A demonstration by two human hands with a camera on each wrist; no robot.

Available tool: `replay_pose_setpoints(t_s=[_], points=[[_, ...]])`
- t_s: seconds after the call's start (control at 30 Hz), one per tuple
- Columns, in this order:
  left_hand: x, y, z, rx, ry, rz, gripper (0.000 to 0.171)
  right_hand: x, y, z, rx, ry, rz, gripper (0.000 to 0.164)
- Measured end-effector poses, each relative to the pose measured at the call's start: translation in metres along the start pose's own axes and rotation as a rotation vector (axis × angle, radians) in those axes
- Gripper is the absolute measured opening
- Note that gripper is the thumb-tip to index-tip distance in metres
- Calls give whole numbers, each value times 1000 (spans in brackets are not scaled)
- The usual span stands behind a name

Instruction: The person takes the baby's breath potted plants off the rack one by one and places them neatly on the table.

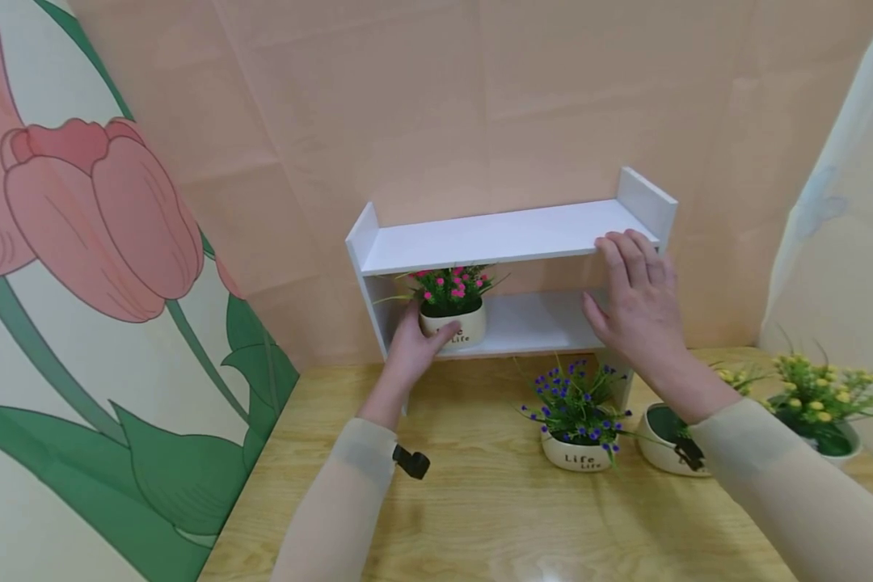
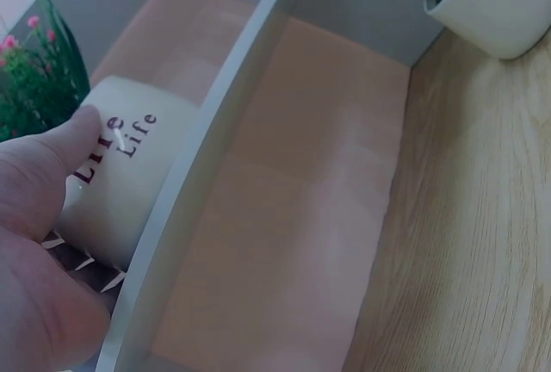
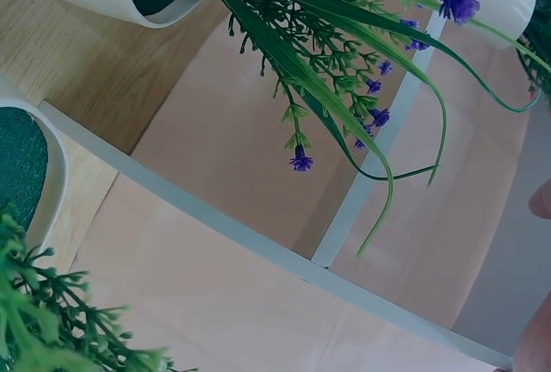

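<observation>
My left hand (image 1: 411, 343) grips a cream oval flowerpot (image 1: 471, 325) of pink flowers by its left end, the thumb across its printed "Life" front. This pot stands on the middle board of a small white shelf (image 1: 502, 238), under the top board. In the left wrist view, the pot (image 2: 138, 165) sits right at the board's front edge. At the shelf's upper right, my right hand (image 1: 643, 311) holds the top board's front edge, fingers over it and thumb lower down. Below that hand, a purple-flowered pot (image 1: 578, 454) stands on the table before the shelf.
Two pots with yellow flowers, one partly behind my right sleeve (image 1: 662, 440) and another pot (image 1: 822, 396) farther right, stand on the wooden table (image 1: 473, 517). A peach cloth (image 1: 436, 105) hangs behind the shelf. A tulip-printed panel (image 1: 109, 210) borders the left side.
</observation>
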State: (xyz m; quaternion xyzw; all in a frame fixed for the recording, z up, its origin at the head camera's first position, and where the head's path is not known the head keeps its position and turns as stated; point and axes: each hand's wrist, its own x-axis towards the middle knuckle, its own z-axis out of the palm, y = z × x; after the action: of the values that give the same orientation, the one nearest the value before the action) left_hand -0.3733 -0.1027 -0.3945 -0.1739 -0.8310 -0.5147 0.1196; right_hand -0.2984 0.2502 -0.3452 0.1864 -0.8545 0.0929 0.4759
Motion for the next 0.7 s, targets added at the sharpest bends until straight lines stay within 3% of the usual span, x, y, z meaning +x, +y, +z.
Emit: replay_pose_setpoints(t_s=[0.7], points=[[-5, 7, -2, 16, -28, -50, 85, -1, -1, 0, -1, 6, 2, 82]])
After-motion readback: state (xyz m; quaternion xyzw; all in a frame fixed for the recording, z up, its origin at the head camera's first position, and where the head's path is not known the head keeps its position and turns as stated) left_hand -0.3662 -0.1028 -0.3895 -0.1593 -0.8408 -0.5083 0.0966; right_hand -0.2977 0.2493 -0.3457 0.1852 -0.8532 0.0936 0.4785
